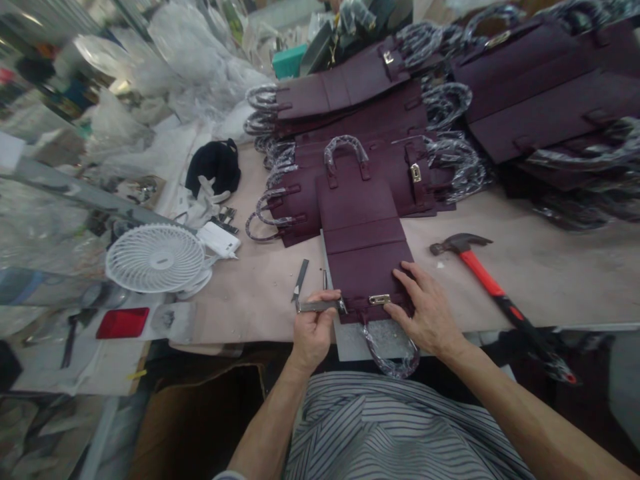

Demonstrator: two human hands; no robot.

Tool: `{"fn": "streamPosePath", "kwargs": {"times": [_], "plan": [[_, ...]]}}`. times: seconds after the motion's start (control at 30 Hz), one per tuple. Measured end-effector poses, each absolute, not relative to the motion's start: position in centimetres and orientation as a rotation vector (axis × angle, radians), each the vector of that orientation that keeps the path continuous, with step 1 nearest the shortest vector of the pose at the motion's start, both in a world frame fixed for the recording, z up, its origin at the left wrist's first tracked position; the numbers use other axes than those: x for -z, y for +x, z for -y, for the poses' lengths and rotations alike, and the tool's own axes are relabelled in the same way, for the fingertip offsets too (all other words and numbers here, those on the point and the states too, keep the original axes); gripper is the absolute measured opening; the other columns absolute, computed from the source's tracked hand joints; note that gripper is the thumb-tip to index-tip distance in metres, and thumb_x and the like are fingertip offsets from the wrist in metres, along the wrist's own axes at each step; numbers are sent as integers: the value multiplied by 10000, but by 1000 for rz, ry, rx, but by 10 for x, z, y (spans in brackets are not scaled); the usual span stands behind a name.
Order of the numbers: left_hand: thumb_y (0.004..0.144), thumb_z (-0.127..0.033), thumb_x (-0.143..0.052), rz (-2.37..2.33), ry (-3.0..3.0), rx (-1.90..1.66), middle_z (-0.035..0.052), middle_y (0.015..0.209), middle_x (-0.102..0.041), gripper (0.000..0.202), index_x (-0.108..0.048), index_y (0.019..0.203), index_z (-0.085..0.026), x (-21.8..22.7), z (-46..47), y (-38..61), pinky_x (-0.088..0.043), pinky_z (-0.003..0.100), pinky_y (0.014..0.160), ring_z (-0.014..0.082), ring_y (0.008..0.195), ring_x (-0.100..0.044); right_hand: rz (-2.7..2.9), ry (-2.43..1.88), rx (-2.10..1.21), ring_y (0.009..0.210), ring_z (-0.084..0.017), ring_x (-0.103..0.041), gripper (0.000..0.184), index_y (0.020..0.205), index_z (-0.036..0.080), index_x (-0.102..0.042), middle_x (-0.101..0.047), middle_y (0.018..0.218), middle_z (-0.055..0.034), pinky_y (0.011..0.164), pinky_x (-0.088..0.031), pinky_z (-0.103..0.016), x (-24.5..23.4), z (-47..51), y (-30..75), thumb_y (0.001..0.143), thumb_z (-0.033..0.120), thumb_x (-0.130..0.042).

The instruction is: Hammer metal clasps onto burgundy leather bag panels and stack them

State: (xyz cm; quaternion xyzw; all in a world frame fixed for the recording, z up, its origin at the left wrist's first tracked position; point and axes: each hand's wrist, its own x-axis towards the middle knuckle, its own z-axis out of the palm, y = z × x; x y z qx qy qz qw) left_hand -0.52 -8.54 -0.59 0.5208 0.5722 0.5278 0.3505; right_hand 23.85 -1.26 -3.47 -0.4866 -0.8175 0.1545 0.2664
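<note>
A dark purple leather bag panel [364, 230] lies unfolded before me, its handles wrapped in clear plastic. Near its front edge sits a gold-coloured metal clasp [379, 299]. My left hand [314, 328] is closed around a slim grey metal tool [316, 307], whose tip is at the panel's left edge; its exact kind is unclear. With fingers spread, my right hand [425, 312] lies on the panel's right side, the thumb beside the clasp. The plastic-wrapped front handle [393, 360] hangs over the table edge. Under the panel shows a pale board [347, 347].
A claw hammer [483, 272] with a red and black handle lies at right. Left are a cutter blade [301, 279], a white fan [155, 259], a red tray [123, 323] and a black cap [214, 167]. Stacked purple bag panels [345, 87] cover the back.
</note>
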Motion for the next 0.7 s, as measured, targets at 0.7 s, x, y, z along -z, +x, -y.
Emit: {"fn": "streamPosePath", "kwargs": {"times": [0.7], "plan": [[948,-277,-581,-1408,1462,-1285,99,1133,-715,187,-680,1085,-198,10,74,-15,-522,412,1021,246,1104,-668,2192,-1310,-427,1370,-358,-421,625,1442,185,-487,-432,1497,-169,1103,-402,-566,35,13,239,906,492,-587]]}}
